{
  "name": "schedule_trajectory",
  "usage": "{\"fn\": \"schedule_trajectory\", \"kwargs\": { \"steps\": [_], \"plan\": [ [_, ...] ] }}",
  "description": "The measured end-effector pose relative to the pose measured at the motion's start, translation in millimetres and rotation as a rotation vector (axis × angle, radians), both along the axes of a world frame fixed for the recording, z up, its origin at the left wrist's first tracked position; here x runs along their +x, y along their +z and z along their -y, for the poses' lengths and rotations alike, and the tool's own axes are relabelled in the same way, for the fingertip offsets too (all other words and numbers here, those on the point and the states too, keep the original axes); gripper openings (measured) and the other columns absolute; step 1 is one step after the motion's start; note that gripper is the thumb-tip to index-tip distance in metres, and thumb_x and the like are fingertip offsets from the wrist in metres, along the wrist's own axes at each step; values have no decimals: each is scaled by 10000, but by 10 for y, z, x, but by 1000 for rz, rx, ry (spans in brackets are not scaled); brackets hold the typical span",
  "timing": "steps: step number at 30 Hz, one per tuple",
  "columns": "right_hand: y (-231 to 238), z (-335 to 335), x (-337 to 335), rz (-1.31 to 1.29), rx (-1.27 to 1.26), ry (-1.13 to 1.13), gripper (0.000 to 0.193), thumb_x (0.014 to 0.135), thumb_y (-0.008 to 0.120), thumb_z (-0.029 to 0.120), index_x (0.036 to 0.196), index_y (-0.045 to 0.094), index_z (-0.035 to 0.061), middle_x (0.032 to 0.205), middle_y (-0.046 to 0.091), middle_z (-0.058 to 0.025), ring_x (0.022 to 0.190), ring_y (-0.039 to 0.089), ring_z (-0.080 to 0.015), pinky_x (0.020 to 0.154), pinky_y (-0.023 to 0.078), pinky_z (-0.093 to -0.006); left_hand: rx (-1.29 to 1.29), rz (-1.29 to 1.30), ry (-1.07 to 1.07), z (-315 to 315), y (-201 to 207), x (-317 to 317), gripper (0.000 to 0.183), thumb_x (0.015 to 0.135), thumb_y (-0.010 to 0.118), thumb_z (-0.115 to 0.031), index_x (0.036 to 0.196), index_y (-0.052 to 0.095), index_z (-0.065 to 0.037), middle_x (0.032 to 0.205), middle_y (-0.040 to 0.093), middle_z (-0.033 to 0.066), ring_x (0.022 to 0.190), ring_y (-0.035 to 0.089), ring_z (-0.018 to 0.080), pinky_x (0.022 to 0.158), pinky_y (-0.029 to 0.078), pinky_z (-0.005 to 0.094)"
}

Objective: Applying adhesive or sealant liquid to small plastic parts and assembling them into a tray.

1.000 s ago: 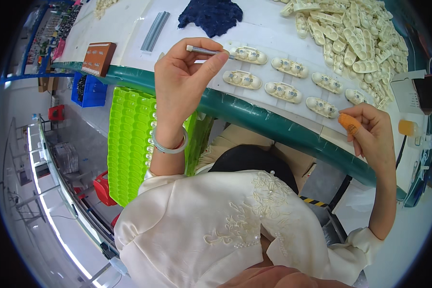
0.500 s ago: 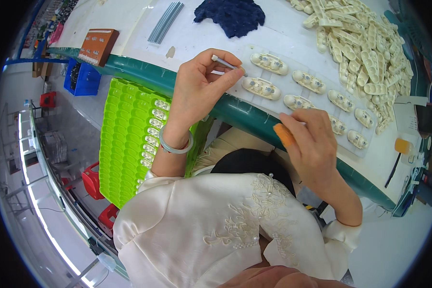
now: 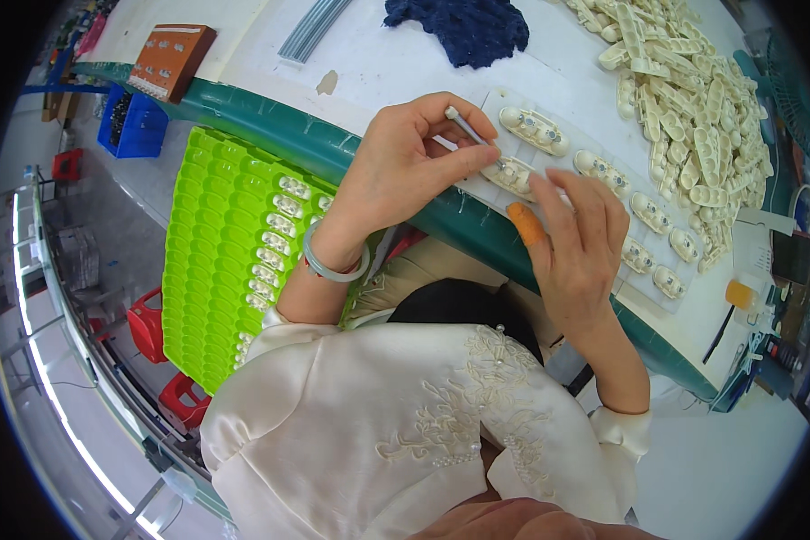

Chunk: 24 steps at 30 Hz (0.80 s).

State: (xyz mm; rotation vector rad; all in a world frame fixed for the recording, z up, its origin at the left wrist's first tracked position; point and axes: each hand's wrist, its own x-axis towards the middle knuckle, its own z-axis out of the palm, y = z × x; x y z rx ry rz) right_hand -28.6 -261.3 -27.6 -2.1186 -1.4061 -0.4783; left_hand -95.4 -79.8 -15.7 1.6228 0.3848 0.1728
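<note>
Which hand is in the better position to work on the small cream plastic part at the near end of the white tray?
Likely the left hand: it holds the thin grey pin-like tool with its tip at the small cream plastic part. The right hand, orange cot on its thumb, only rests flat on the white tray.

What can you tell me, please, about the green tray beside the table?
The green tray is a bright lime, moulded-plastic-looking sheet with rows of small pockets. It hangs tilted below the table's teal edge, beside the person's left forearm. Pale small parts fill one column of pockets near its right side; the rest look empty. The left hand is above it, not touching.
</note>
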Motion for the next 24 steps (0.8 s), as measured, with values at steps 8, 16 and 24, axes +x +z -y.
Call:
{"fn": "schedule_trajectory", "kwargs": {
  "steps": [8,16,24],
  "plan": [
    [-51,-3,60,-14,-36,-39,367,661,717,103,998,598,19,955,590,-55,919,540,-221,804,376,-367,56,37,-23,3,-6,6,139,767,670,-20,882,598,7,764,625,22,618,544,4,534,407,119],
    [1,-10,92,-61,-43,1,331,657,707,92,963,598,27,940,588,-44,908,541,-214,806,374,-370,207,290,-44,71,-11,22,147,757,671,-11,878,592,16,826,631,44,727,595,70,651,479,173],
    [119,3,161,-166,-55,30,308,669,697,84,959,603,44,927,583,-53,849,543,-218,762,396,-346,446,167,-91,119,36,26,140,746,639,17,867,569,23,825,628,45,753,621,107,709,527,232]
  ]
}}
